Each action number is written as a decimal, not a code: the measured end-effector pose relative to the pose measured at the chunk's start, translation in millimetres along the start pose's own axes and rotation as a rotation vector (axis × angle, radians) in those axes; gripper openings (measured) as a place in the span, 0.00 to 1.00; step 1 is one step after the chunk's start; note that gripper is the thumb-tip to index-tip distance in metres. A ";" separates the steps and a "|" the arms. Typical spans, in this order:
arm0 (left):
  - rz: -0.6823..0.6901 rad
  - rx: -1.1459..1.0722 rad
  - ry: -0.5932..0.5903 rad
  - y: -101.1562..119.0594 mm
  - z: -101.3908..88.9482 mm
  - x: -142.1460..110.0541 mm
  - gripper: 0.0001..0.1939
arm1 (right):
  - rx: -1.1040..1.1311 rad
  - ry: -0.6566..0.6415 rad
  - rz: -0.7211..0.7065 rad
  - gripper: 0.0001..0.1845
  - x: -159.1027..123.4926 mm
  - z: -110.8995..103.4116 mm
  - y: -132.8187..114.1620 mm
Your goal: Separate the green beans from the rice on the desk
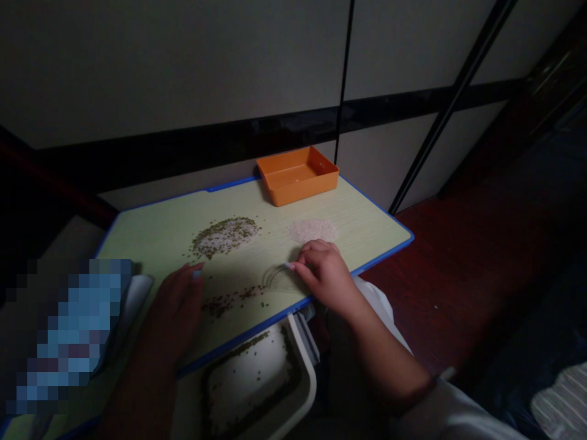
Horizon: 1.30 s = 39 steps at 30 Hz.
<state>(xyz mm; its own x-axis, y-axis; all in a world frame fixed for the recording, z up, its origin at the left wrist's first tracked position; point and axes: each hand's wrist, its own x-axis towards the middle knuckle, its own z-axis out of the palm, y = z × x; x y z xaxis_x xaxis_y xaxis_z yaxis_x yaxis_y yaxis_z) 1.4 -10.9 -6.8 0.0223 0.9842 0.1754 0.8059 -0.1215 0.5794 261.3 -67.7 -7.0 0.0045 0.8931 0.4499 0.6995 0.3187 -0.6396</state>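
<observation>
Where the left hand [178, 308] is: fingers loosely bent, hold unclear, near the mixed grain pile [225, 236].
Dark red beans [221, 305]: strewn between the hands.
Right hand [324, 270]: fingertips together by the pale pile [312, 229]; cannot tell if pinching anything.
Grain work: seemingly sorting; next pick calls for a light pinch.

The left forearm [144, 376] rises from the lower edge in shadow, its left grip [178, 300] pointing forward and slightly right — how far the fingers close is unclear. The right forearm [385, 353] slants in from lower right; the right grip [324, 270] curls inward — thumb stretched leftward below the bent fingers.
</observation>
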 end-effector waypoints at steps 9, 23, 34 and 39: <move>0.031 -0.019 0.012 -4.8 1.4 1.2 0.34 | -0.026 0.020 0.004 0.14 -0.4 1.6 -1.7; 0.041 -0.022 0.019 -9.0 2.9 1.0 0.32 | 0.038 -0.009 -0.006 0.15 0.3 -0.1 -1.6; 0.018 -0.019 0.008 -0.1 -0.5 -1.7 0.29 | 0.004 -0.047 0.001 0.15 0.1 -0.9 -3.6; 0.030 -0.033 0.021 0.4 -0.4 -3.1 0.29 | -0.003 -0.028 0.008 0.14 -0.2 -0.3 -3.1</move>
<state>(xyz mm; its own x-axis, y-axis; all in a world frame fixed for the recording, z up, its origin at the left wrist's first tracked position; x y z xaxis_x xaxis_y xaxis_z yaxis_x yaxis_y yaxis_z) 1.4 -14.1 -6.8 0.0334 0.9772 0.2096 0.7854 -0.1554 0.5992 259.3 -68.9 -4.9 -0.0099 0.9044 0.4266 0.7016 0.3103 -0.6415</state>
